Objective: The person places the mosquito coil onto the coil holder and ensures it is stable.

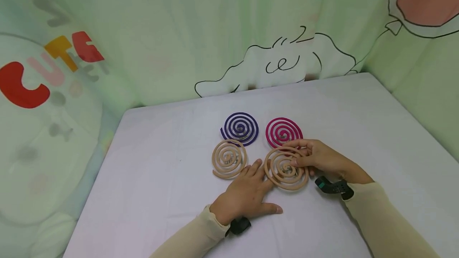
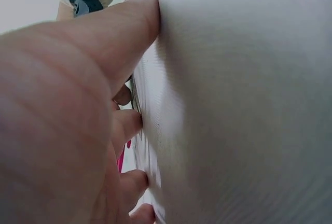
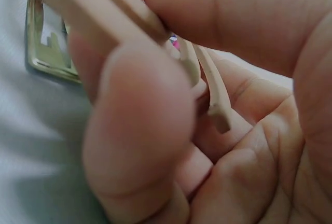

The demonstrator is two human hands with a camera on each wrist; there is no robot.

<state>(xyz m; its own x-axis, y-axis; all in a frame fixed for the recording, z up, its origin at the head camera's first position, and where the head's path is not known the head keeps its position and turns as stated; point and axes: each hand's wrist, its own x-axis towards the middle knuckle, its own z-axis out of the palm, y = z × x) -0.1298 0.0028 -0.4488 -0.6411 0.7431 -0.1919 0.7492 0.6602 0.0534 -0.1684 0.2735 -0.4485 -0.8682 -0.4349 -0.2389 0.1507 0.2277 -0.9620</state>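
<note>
My right hand (image 1: 324,160) holds a tan mosquito coil (image 1: 287,168), thumb on its upper face and fingers beneath its right side. In the right wrist view the coil's blunt end (image 3: 220,117) hangs by the palm, and a shiny metal piece (image 3: 49,63) shows below the coil. My left hand (image 1: 248,195) lies palm down on the white table with fingers spread, its fingertips between the held coil and a second tan coil (image 1: 227,157). Behind them are a purple coil (image 1: 240,128) and a pink coil (image 1: 283,133), the latter partly hidden by my right fingers.
White cloth covers the table (image 1: 154,178). A pale green printed curtain (image 1: 161,31) hangs along its back and sides. Each wrist bears a dark strap, such as the right wrist strap (image 1: 333,187).
</note>
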